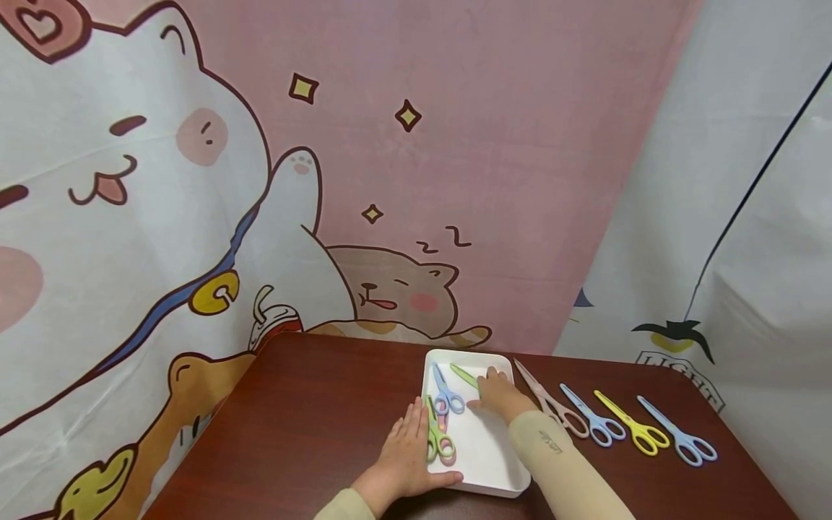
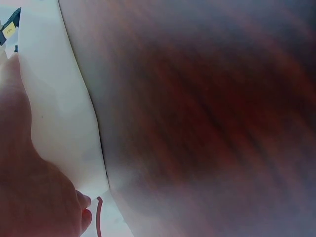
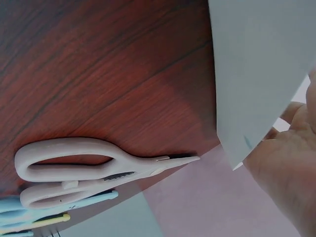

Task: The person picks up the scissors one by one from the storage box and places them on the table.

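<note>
A white tray [image 1: 481, 451] stands on the table. My left hand [image 1: 406, 451] rests along its left side with straight fingers, the thumb across the near rim. In the left wrist view that hand [image 2: 34, 173] lies against the tray's pale outer wall [image 2: 64, 98]. My right hand [image 1: 500, 396] reaches inside the tray over green scissors [image 1: 464, 375], covering their handle end. The right wrist view shows this hand [image 3: 291, 153] with its fingers partly hidden behind the tray wall [image 3: 256, 64]. Left of it lie blue scissors [image 1: 448, 399] and another green pair [image 1: 433, 432] over pink ones [image 1: 449, 459].
Right of the tray, a row of scissors lies on the dark wooden table [image 1: 312, 419]: a pale pink pair [image 1: 549, 401], a blue pair [image 1: 594, 419], a yellow pair [image 1: 633, 426] and another blue pair [image 1: 679, 433]. A cartoon-printed cloth [image 1: 494, 144] hangs behind the table.
</note>
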`<action>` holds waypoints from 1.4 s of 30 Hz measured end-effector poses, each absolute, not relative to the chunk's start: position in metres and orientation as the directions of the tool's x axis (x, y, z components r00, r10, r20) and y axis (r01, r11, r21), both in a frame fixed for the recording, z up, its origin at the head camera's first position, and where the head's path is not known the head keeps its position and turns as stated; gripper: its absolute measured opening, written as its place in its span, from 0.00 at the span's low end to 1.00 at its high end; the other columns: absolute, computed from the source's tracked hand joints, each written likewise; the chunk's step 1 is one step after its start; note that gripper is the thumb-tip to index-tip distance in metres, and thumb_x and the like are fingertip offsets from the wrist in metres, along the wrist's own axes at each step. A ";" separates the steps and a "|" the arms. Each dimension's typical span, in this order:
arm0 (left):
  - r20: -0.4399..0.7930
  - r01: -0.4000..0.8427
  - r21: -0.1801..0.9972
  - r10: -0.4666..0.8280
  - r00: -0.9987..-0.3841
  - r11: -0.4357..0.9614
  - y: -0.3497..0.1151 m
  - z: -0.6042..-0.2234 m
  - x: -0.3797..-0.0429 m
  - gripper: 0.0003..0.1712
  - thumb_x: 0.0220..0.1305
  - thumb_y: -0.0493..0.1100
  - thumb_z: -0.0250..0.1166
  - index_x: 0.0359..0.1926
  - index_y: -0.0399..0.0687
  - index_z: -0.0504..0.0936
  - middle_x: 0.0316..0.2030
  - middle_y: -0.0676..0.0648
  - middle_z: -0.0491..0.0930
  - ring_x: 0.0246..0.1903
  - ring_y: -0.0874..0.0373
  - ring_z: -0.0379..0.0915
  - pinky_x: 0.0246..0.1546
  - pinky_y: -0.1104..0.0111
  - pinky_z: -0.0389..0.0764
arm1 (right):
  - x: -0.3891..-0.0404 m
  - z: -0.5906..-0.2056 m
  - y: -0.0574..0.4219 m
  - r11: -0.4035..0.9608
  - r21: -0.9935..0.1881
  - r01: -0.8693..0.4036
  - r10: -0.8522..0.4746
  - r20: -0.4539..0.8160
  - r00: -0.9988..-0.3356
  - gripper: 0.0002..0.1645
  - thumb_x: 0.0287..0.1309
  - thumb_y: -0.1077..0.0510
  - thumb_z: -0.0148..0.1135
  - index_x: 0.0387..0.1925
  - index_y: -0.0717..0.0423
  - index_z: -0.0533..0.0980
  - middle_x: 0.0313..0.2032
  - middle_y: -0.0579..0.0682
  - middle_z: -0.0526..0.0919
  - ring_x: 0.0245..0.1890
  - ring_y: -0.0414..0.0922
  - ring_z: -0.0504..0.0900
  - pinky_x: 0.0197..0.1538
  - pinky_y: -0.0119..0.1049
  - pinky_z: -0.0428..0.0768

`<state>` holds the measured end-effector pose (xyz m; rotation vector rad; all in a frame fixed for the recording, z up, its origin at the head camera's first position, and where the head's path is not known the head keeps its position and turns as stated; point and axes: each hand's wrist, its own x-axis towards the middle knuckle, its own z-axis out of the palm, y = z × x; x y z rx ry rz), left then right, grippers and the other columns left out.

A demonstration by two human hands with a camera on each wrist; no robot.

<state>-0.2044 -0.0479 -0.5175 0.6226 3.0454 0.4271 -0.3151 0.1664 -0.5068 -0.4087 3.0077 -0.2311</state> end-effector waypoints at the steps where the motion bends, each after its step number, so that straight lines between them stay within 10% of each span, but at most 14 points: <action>1: 0.050 0.385 0.264 0.386 -0.921 0.884 -0.048 -0.517 -0.204 0.74 0.39 0.85 0.54 0.72 0.34 0.48 0.73 0.35 0.45 0.72 0.45 0.46 0.68 0.54 0.57 | -0.315 -0.507 0.167 0.951 -0.172 -0.258 -0.274 -0.077 -0.959 0.34 0.53 0.46 0.66 0.50 0.71 0.74 0.46 0.67 0.70 0.48 0.61 0.71 0.57 0.55 0.70; 15: 0.076 0.400 0.247 0.394 -0.916 0.882 -0.048 -0.521 -0.206 0.74 0.40 0.86 0.52 0.72 0.33 0.49 0.72 0.35 0.46 0.71 0.43 0.48 0.67 0.52 0.58 | -0.314 -0.511 0.172 0.937 -0.213 -0.275 -0.286 -0.020 -0.958 0.19 0.47 0.53 0.71 0.38 0.62 0.79 0.38 0.60 0.71 0.36 0.55 0.71 0.46 0.51 0.73; 42: 0.099 0.401 0.254 0.389 -0.916 0.880 -0.047 -0.529 -0.206 0.74 0.40 0.85 0.53 0.72 0.34 0.48 0.73 0.35 0.45 0.72 0.44 0.46 0.68 0.53 0.57 | -0.291 -0.486 0.181 0.889 -0.335 -0.311 -0.241 0.235 -0.942 0.28 0.51 0.52 0.69 0.51 0.64 0.76 0.47 0.61 0.75 0.46 0.57 0.76 0.54 0.52 0.74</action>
